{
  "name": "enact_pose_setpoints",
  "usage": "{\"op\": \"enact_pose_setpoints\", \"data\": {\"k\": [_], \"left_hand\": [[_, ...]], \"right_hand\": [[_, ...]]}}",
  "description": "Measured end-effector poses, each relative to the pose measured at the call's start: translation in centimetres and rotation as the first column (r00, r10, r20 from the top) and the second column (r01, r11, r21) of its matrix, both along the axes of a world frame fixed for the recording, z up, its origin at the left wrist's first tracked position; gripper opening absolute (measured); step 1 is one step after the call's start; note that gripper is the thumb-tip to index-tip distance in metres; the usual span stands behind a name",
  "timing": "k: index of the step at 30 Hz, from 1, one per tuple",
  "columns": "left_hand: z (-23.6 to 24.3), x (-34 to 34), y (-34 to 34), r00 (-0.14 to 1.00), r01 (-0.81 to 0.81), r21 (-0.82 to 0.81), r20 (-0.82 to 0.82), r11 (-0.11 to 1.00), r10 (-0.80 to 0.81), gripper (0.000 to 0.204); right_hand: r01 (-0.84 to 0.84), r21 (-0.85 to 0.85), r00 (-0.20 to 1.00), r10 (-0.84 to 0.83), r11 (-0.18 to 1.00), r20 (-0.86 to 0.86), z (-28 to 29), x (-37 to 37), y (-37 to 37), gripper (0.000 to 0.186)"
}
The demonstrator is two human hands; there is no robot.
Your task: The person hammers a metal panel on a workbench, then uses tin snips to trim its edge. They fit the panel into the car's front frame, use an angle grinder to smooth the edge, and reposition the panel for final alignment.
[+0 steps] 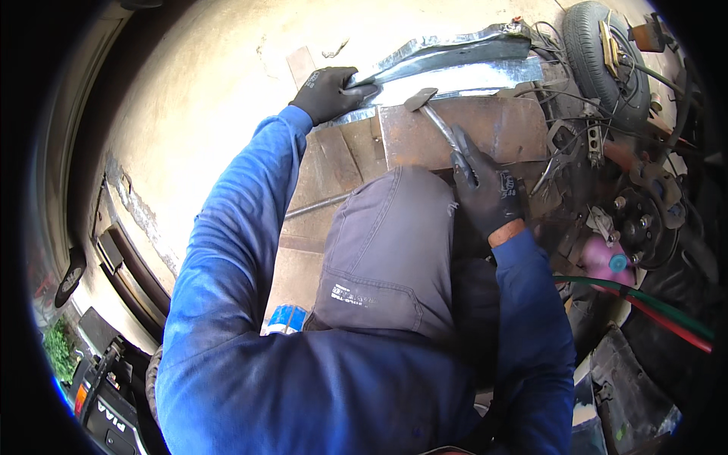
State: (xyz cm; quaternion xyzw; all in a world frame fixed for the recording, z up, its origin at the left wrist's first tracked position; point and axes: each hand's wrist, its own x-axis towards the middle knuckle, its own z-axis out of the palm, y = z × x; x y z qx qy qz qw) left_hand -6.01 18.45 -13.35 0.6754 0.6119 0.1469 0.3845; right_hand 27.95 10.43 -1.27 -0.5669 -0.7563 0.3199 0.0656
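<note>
My left hand (327,94), in a black glove, grips the left end of a long, bent piece of shiny sheet metal (455,79). Its far edge curls up, and a dark fold runs along it. In the same kind of glove, my right hand (487,182) is closed round the handle of a hammer (434,114). The hammer's head lies over the near edge of the sheet metal; whether it touches, I cannot tell. Under both is a flat, rust-brown metal plate (466,130).
At the far right stands a tyre (595,61) among cables. Locking pliers (552,161), a pink bottle (603,256) with a blue cap, and green and red hoses (667,322) crowd the right side. A metal rod (315,205) and a blue can (286,319) lie left of my leg.
</note>
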Motion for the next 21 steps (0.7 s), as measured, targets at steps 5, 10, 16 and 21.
{"op": "enact_pose_setpoints", "data": {"k": [5,10,16,21], "left_hand": [[1.1,1.0,1.0,0.987,-0.052,-0.120,0.143,0.991,0.069,0.046],[1.7,3.0,1.5,0.966,-0.032,-0.114,0.253,0.993,0.060,0.042],[1.9,4.2,0.3,0.971,-0.180,-0.073,0.146,0.981,0.189,0.030],[2.1,2.8,-0.2,0.981,-0.133,0.076,0.153,0.988,0.121,0.029]], "right_hand": [[0.010,0.036,0.999,-0.009,0.999,-0.033,-0.7,0.0,-0.1,0.053],[0.013,0.049,0.998,-0.010,0.999,-0.061,-1.0,-0.1,-0.3,0.053],[-0.008,0.047,1.000,0.009,0.999,-0.024,-0.5,0.1,0.3,0.054],[0.033,0.067,0.994,-0.026,0.997,-0.105,1.6,-0.8,0.7,0.050]]}}
